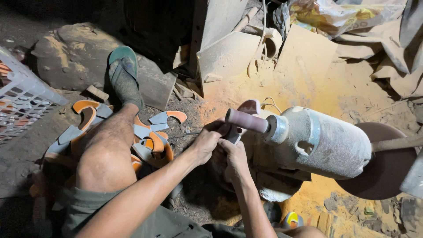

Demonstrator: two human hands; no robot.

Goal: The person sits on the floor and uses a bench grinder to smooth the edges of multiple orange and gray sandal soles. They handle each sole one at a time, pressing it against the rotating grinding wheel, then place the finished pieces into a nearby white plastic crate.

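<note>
Both hands meet at the sanding drum (246,120), a pinkish cylinder on the shaft of a dusty grey motor (324,143). Left hand (207,141) is closed, fingers pinched on a small grey curved piece (232,133) and pressing it up under the drum's near end. Right hand (235,159) sits just below and touches the same piece, fingers curled round its lower part; grip looks firm, but the piece is mostly hidden btwn the fingers, so its full shape can't be told. A brown disc (383,163) is mounted on the motor's far end. Left of the hands, past the bare knee (105,163), a pile of orange and grey curved cut-outs (150,136) lies on the dirt floor, w/ one orange-tipped piece (169,117) on top near the wrist. The foot wears a green flip-flop (124,66) resting against a rough stone (75,57). A white plastic crate (22,99) stands at the left edge. Orange dust coats the ground around the motor.
</note>
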